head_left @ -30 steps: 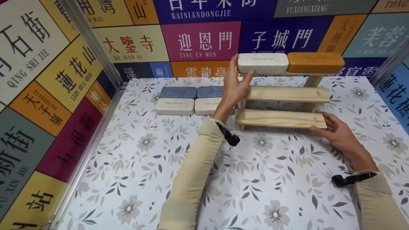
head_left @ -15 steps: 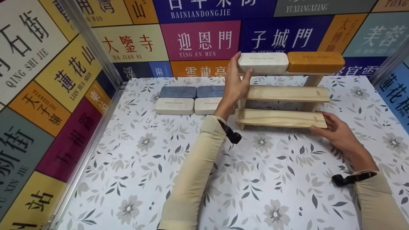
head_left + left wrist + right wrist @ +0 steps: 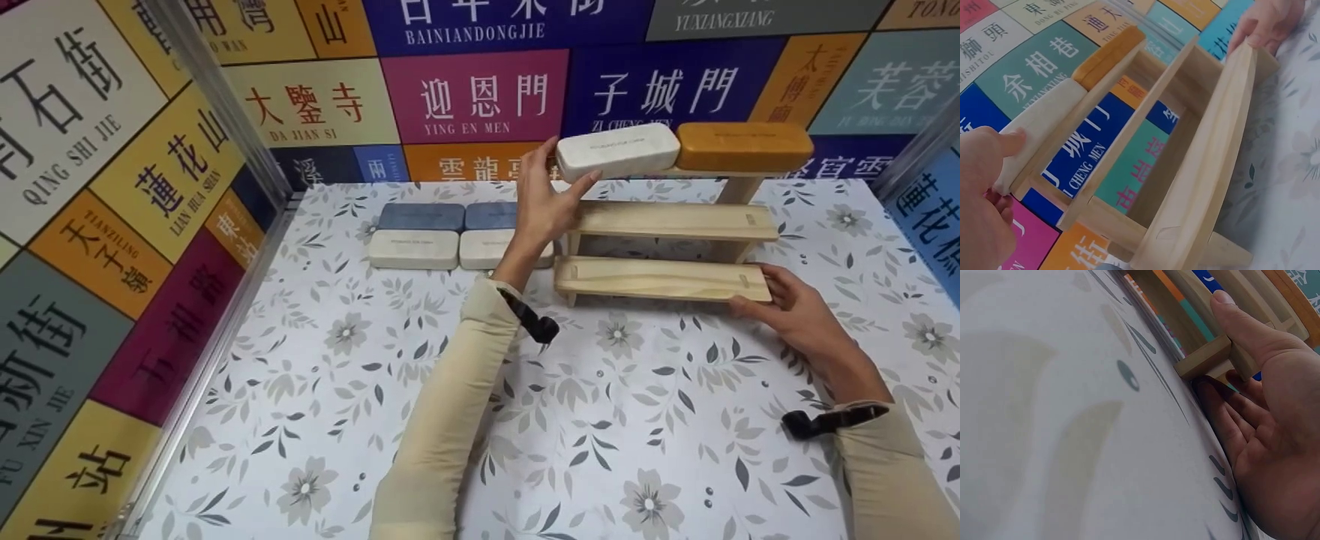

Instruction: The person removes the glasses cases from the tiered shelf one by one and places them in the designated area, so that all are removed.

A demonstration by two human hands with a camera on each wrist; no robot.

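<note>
On the top tier of a three-tier wooden stand (image 3: 660,279) sits a white glasses case (image 3: 619,150), its left end turned toward the front and angled down. My left hand (image 3: 546,202) holds that end, thumb at the front and fingers behind. The case's right end is close against an orange glasses case (image 3: 744,147) on the same tier. In the left wrist view the thumb lies on the white case (image 3: 1044,126). My right hand (image 3: 799,319) grips the right end of the lowest tier, thumb in front; the right wrist view shows the fingers under the wooden end (image 3: 1207,359).
Left of the stand, two blue-grey cases (image 3: 421,217) lie behind two cream cases (image 3: 414,250); my left arm partly covers the right-hand ones. A flower-patterned cloth (image 3: 585,450) covers the table. Sign-printed panels (image 3: 480,97) rise at the back and sides.
The white case's left end has swung forward and down from its straight line with the orange one. My left hand has shifted slightly left and down with it. The right hand keeps its grip.
</note>
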